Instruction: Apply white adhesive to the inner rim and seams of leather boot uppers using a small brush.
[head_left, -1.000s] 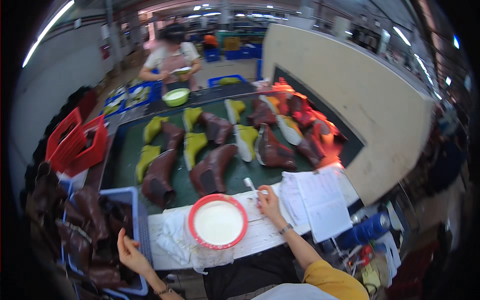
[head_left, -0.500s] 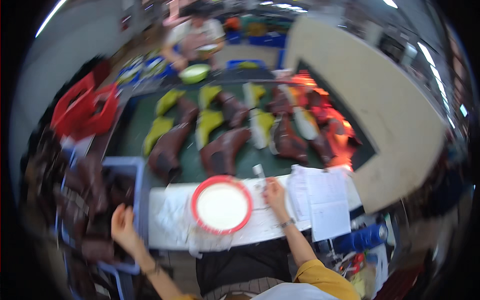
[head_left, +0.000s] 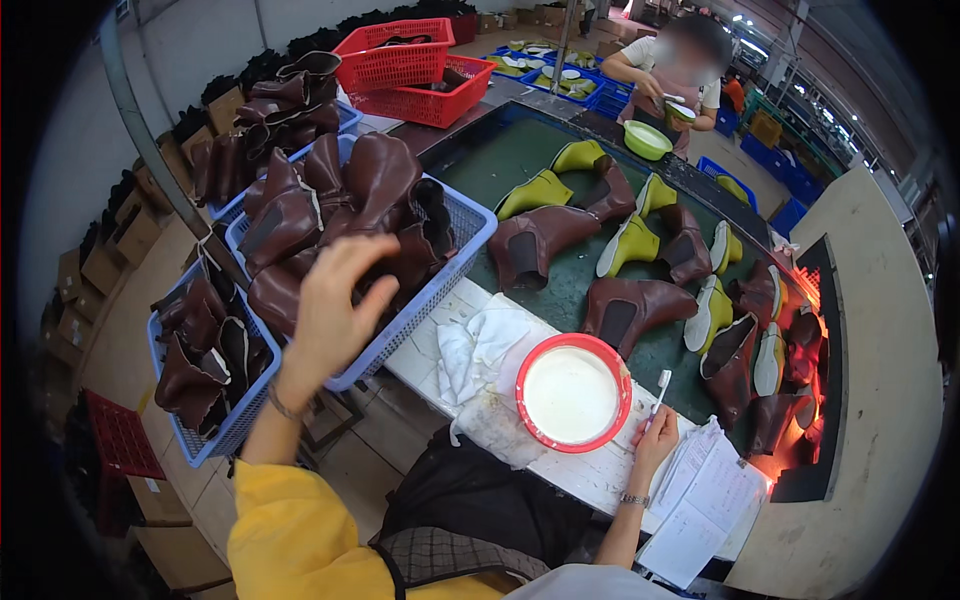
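My left hand (head_left: 340, 305) reaches over a blue plastic basket (head_left: 432, 285) heaped with brown boot uppers (head_left: 380, 180). Its fingers are apart and curved above the pile, with nothing between them; whether a fingertip touches an upper, I cannot tell. A white-headed toothbrush (head_left: 663, 383) stands up, bristle end forward, from the closed fingers of my right hand (head_left: 655, 437). Left of that hand, a red-rimmed bowl (head_left: 523, 395) of white liquid (head_left: 570, 393) sits on the white tabletop (head_left: 425, 345).
Brown uppers (head_left: 630, 312) and yellow-green soles (head_left: 630, 245) lie on a dark green conveyor (head_left: 465, 160) leading to a glowing heater (head_left: 810, 290). A crumpled cloth (head_left: 480, 345) and papers (head_left: 700, 500) flank the bowl. Red baskets (head_left: 395, 55) stand beyond; across the conveyor, a person (head_left: 680, 80) works.
The view has swung left, bringing more baskets into sight. My left hand has moved forward over the basket of uppers. My right hand keeps hold of the toothbrush beside the bowl.
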